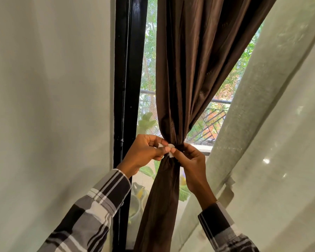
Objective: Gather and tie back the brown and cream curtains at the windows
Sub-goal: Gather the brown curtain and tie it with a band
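In the head view, the brown curtain (pixel 173 99) is hanging in front of the window (pixel 147 73), cinched to a narrow waist where both hands are meeting. The left hand (pixel 145 151) is pinching a small white tab (pixel 168 149) at the front of the bundle, fingers curled tight on it; the right hand (pixel 191 164) is curling round the dark tie (pixel 179 145) from the other side, its fingertips touching the same tab. The cream curtain (pixel 262 142) is hanging loose at the right, not yet gathered, with another cream panel (pixel 49 106) at the left. The likely risk, as I judge it, is the tab slipping from such a small pinch, letting the tie spring loose and the slick folds spill out. A pot (pixel 137 206) is sitting beyond the screen, holding a leafy plant (pixel 146 120) with yellow blooms.
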The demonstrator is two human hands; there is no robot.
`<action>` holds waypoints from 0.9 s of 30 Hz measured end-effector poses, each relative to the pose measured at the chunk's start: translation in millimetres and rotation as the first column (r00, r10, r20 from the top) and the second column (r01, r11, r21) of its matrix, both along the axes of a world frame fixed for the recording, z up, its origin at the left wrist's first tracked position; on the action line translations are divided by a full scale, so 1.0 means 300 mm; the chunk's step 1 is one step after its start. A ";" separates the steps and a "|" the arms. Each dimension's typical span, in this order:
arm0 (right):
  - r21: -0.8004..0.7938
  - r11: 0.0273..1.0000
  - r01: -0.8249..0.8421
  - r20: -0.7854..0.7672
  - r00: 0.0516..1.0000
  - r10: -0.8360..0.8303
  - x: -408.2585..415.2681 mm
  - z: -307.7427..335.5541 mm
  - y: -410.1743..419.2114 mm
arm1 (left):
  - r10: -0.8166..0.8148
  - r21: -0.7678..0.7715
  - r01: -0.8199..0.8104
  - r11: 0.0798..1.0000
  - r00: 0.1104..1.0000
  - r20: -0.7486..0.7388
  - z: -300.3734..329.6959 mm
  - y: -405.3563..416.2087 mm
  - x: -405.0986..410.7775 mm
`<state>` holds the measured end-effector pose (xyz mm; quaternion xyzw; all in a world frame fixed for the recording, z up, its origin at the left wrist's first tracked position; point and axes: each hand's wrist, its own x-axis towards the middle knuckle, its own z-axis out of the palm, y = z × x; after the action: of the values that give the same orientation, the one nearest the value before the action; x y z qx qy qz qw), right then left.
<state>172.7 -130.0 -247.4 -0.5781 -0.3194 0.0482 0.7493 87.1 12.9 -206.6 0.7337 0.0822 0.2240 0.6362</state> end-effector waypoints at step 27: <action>0.003 0.987 0.160 0.092 0.983 -0.160 -0.002 -0.016 0.048 | 0.406 -0.509 -0.292 0.809 0.905 0.126 -0.077 -0.180 -0.001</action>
<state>172.2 -115.6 -252.1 -0.6050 -0.3058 -0.0381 0.7341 86.8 -41.0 -229.7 0.4944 0.1955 0.3934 0.7501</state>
